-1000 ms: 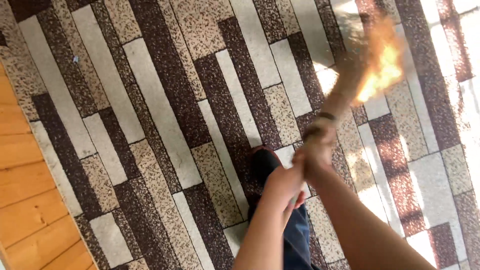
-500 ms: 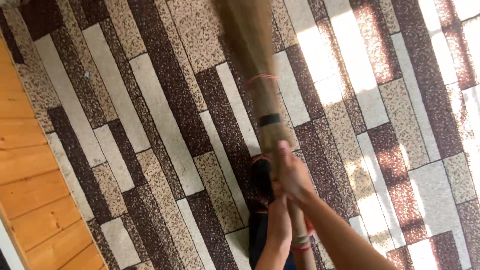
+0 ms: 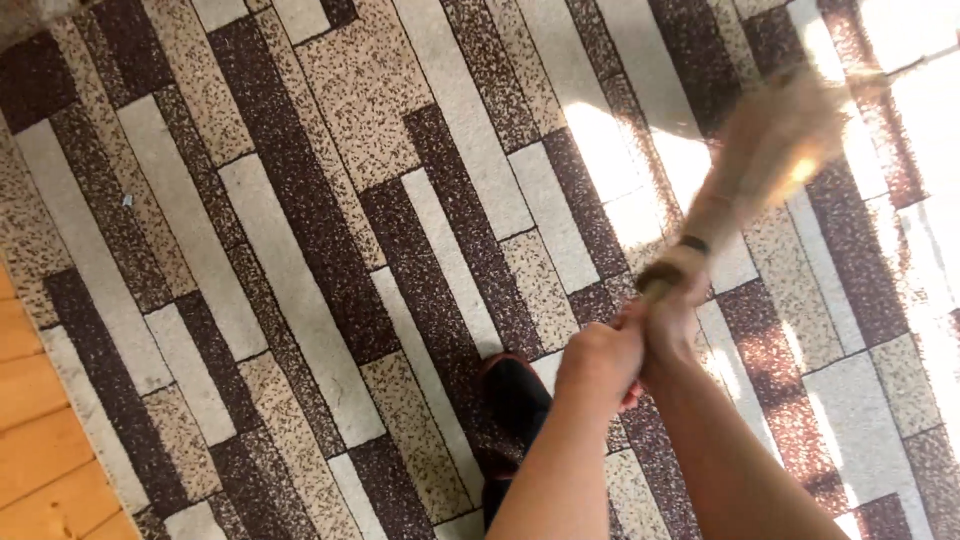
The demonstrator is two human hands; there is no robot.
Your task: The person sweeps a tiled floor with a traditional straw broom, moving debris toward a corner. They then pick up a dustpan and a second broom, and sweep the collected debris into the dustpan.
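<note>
Both my forearms reach forward from the lower edge of the view and meet over the carpet. My left hand is curled into a fist around the near end of the straw-coloured bundled grass broom, knuckles up, thumb side turned toward the other hand. My right hand sits just beyond it, touching it, clenched on the same handle a little higher up, with the forearm running back to the lower right.

The broom leaves my right fist and slants up and to the right. A dark band wraps it just past my grip, and beyond that the bristles fan out, blurred, over the sunlit patch near the upper right corner. I cannot tell whether the bristle tips touch the floor.

Under everything lies the brown, beige and cream carpet patterned in long rectangular blocks. My foot in a dark shoe with a reddish rim stands on it just left of and below my left fist. A strip of orange wooden floorboards shows at the lower left edge.
</note>
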